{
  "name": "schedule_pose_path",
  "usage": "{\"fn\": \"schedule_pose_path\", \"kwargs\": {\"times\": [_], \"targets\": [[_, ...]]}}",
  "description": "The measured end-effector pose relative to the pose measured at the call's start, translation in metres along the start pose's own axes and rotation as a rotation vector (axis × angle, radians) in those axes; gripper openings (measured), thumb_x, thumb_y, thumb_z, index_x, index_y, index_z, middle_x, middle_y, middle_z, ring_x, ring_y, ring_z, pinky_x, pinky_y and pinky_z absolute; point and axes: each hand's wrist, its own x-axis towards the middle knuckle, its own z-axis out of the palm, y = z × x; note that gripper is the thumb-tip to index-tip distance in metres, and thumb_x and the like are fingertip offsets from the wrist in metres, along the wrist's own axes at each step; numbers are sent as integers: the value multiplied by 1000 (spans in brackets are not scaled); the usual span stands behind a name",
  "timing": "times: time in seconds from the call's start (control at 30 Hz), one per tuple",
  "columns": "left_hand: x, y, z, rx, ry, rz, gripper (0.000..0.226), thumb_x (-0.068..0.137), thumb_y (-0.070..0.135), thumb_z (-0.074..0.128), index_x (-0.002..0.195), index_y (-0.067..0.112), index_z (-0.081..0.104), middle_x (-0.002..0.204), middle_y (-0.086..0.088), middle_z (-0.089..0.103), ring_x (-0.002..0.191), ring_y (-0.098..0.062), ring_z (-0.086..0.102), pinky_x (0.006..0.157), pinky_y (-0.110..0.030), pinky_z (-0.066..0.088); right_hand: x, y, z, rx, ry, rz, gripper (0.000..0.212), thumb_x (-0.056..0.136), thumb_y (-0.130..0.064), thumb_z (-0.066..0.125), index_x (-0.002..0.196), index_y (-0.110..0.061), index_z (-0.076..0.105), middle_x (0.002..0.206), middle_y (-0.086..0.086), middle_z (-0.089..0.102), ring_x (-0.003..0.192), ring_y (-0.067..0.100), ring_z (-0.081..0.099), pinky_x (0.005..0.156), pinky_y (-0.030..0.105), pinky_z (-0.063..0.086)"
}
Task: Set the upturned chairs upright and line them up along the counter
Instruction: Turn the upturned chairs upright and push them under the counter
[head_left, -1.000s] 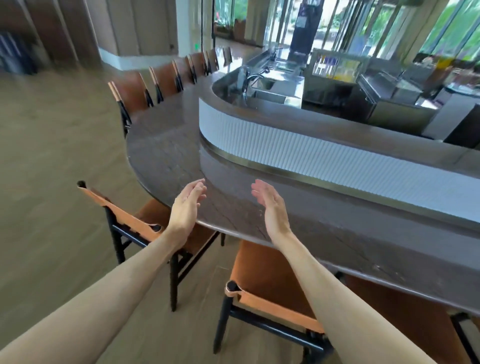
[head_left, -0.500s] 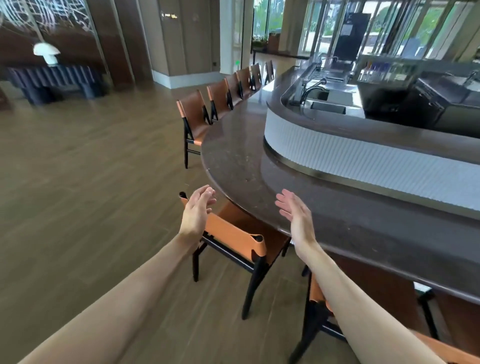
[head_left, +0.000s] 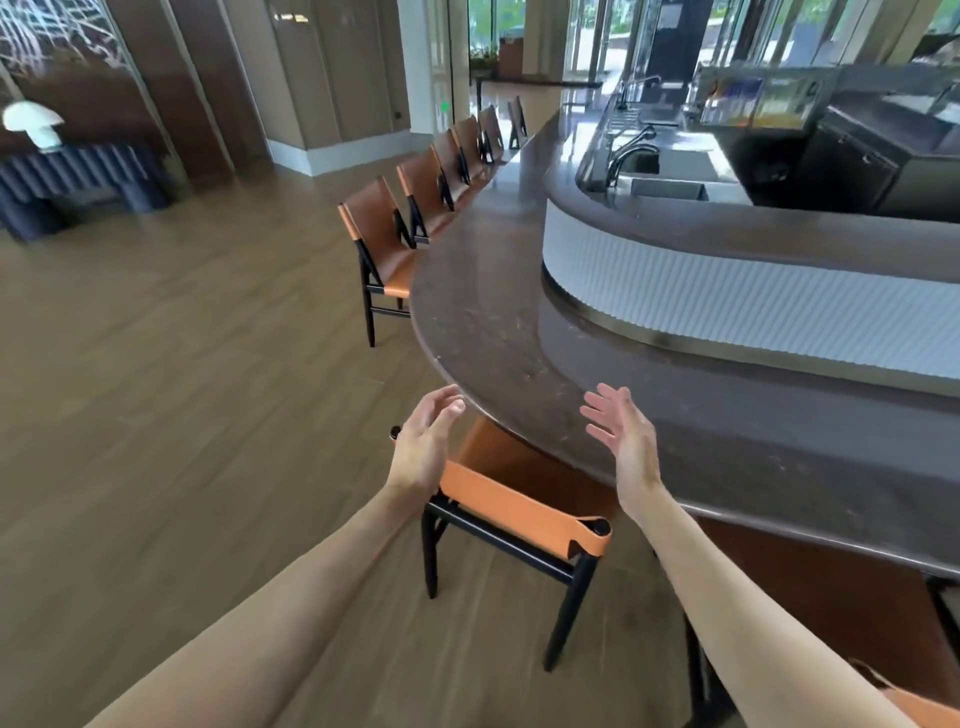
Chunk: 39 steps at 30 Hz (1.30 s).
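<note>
Your left hand (head_left: 423, 449) and right hand (head_left: 623, 441) are both held out in front of you with palms turned toward each other, fingers spread and relaxed, holding nothing. The left hand hovers over the left end of the nearest chair (head_left: 519, 512); the right hand hovers over the edge of the worktop (head_left: 498, 322); whether either touches what lies beneath it cannot be told.

The nearest chair stands upright, its seat tucked under the worktop's rim. Its backrest is a band of orange-tan leather stretched between two round black posts, with a black crossbar below and slim black legs on the floor.

Further chairs stand upright in a row along the worktop's outer curve: the second chair (head_left: 382, 244) shows a taller brown leather back, a black frame and an orange seat edge, and the far chairs (head_left: 452, 156) recede close beside one another. A corner of another orange chair back (head_left: 919, 701) shows at the lower right.

The worktop is a dark brown, glossy, speckled slab with a rounded curved edge. Behind it rises a white ribbed panel (head_left: 753, 301), and behind that a sink with a curved tap (head_left: 631, 156). The floor (head_left: 182, 389) is brown wood plank.
</note>
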Motion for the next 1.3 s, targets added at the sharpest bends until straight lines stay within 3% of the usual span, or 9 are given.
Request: {"fn": "schedule_pose_path", "kwargs": {"times": [0.1, 0.27, 0.33, 0.5, 0.7, 0.83, 1.07, 1.2, 1.3], "targets": [[39, -12, -24, 79, -39, -3, 29, 99, 33, 54, 126, 32, 64, 127, 14, 67, 120, 0, 59, 94, -12, 42, 17, 30, 29, 42, 38, 74, 47, 108, -40, 36, 136, -9, 58, 132, 10, 65, 116, 21, 65, 99, 35, 49], [97, -41, -39, 34, -10, -147, 33, 93, 32, 56, 121, 21, 68, 125, 2, 69, 120, -16, 61, 110, -41, 44, 28, 65, 51, 68, 41, 231, 56, 107, -48, 31, 145, -12, 51, 135, 6, 62, 118, 18, 63, 99, 35, 47], [111, -54, -32, -20, -35, -201, 39, 85, 36, 54, 117, 20, 69, 119, 0, 71, 115, -18, 64, 106, -39, 47, 33, 77, 53, 80, 59, 269, 60, 105, -53, 28, 147, -15, 48, 137, 4, 61, 117, 13, 63, 98, 33, 46], [146, -86, -9, -179, -122, -402, 28, 103, 20, 45, 119, 9, 65, 120, -10, 71, 115, -27, 64, 93, -35, 51, 36, 109, 54, 185, 219, 414, 63, 104, -58, 28, 144, -15, 52, 131, 3, 64, 117, 15, 64, 100, 36, 50], [171, -133, 3, -225, -380, -912, 37, 102, 30, 47, 122, 1, 58, 120, -22, 69, 111, -36, 66, 96, -58, 52, 25, 149, 84, 359, 633, 741, 32, 103, -27, 55, 108, 3, 64, 89, 15, 70, 78, 27, 68, 73, 37, 59], [186, -170, 4, -238, -315, -1186, 54, 99, 31, 58, 137, -5, 44, 121, -30, 61, 111, -46, 64, 97, -61, 51, 20, 174, 97, 337, 718, 912, 37, 99, -27, 62, 115, 6, 59, 91, 21, 66, 78, 34, 68, 62, 39, 59], [232, -215, -18, -484, -145, -1155, 51, 102, 15, 56, 148, 2, 37, 138, -35, 48, 118, -51, 58, 90, -60, 52, 41, 200, 113, 550, 730, 891, 45, 95, -24, 70, 128, -5, 47, 119, 30, 57, 97, 46, 68, 74, 51, 62], [232, -234, -20, -509, -135, -1079, 33, 106, 5, 41, 136, -7, 45, 115, -31, 63, 97, -45, 68, 77, -54, 58, 55, 212, 108, 657, 777, 793, 35, 97, 6, 54, 131, 3, 49, 130, 28, 54, 103, 46, 65, 87, 59, 58], [229, -240, -14, -506, -174, -1043, 20, 104, -1, 32, 114, -6, 49, 117, -33, 62, 98, -48, 67, 65, -54, 62, 55, 213, 102, 676, 774, 785, 42, 95, 16, 45, 135, 2, 46, 134, 30, 52, 97, 50, 63, 81, 61, 58]]}}
